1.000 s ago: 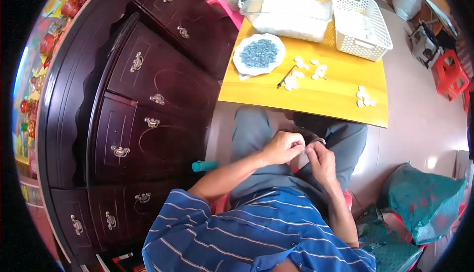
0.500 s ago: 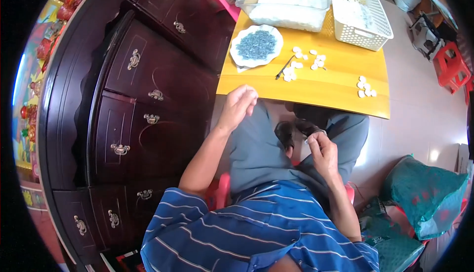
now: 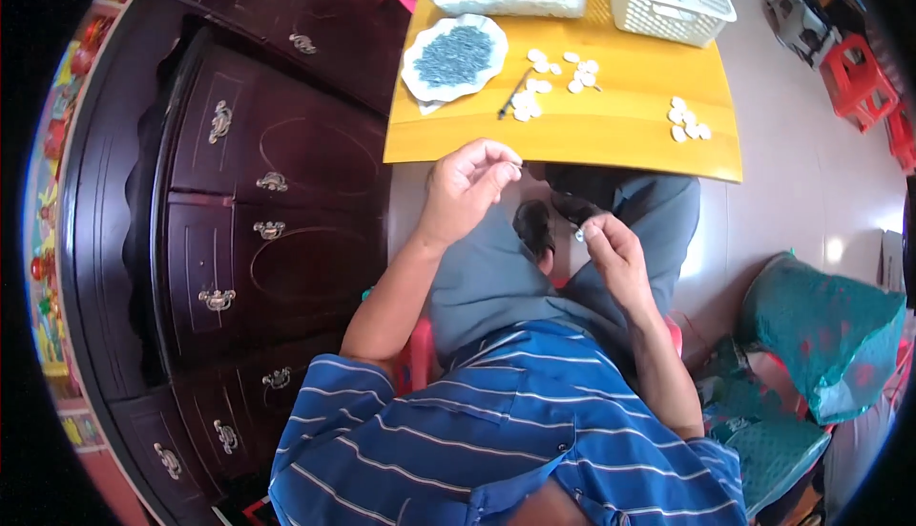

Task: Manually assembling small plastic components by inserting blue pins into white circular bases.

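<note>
My left hand hovers just off the table's front edge, thumb and fingertips pinched. A tiny dark piece seems to show at the fingertips, too small to name. Over my lap, my right hand pinches a small whitish, shiny piece between thumb and forefinger. The hands are apart. On the yellow table lie loose round white pieces in small groups, with another group of white pieces at the right. Beside them rests a thin dark stick. A scalloped white plate holds many small dark slivers.
A clear plastic bin of white pieces and a white perforated basket stand at the table's back. Dark wooden drawers line the left. Green bags sit at the right, with red stools farther off.
My view has shifted, so the table appears higher and farther left. My left hand has turned, its pinched fingertips now pointing right. The right hand keeps its pinch, its small pale piece showing more plainly.
</note>
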The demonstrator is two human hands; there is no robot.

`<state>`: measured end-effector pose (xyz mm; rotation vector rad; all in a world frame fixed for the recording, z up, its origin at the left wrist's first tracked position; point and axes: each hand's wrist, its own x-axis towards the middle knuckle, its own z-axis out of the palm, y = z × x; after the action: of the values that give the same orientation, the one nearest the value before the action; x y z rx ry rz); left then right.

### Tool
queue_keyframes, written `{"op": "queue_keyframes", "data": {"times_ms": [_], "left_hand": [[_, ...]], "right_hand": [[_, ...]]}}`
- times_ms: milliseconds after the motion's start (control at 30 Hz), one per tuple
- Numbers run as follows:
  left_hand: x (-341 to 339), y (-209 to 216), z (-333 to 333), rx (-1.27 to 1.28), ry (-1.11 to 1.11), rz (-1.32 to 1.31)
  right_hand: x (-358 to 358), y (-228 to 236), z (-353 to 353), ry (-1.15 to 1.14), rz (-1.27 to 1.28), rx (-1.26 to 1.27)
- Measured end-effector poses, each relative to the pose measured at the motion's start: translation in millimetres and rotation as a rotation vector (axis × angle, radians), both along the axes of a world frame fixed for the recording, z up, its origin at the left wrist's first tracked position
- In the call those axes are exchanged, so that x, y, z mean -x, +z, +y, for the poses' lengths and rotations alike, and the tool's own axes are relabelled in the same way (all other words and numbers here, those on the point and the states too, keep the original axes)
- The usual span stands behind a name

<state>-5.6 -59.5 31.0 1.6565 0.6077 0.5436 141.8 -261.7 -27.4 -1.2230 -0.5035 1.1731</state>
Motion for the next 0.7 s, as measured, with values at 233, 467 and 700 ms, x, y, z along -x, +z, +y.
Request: {"op": "queue_keyframes", "data": {"times_ms": [233,467,700], "left_hand": [[-23.3,-26.5,-57.2,0.136,-0.225,0.026],[-30.8,-27.4,-63.7,-0.113,-0.256,0.049],[-21.4,-29.7,-56.9,-0.234,-0.243,0.169]], "right_hand": [[0.7,-22.1,0.5,0.001,-0.016,-0.006],[-5.2,-19.7,-2.1,0.029,0.052,-0.054],[-5.6,-14.3,-0.3,0.139,-0.292,-0.046]]}}
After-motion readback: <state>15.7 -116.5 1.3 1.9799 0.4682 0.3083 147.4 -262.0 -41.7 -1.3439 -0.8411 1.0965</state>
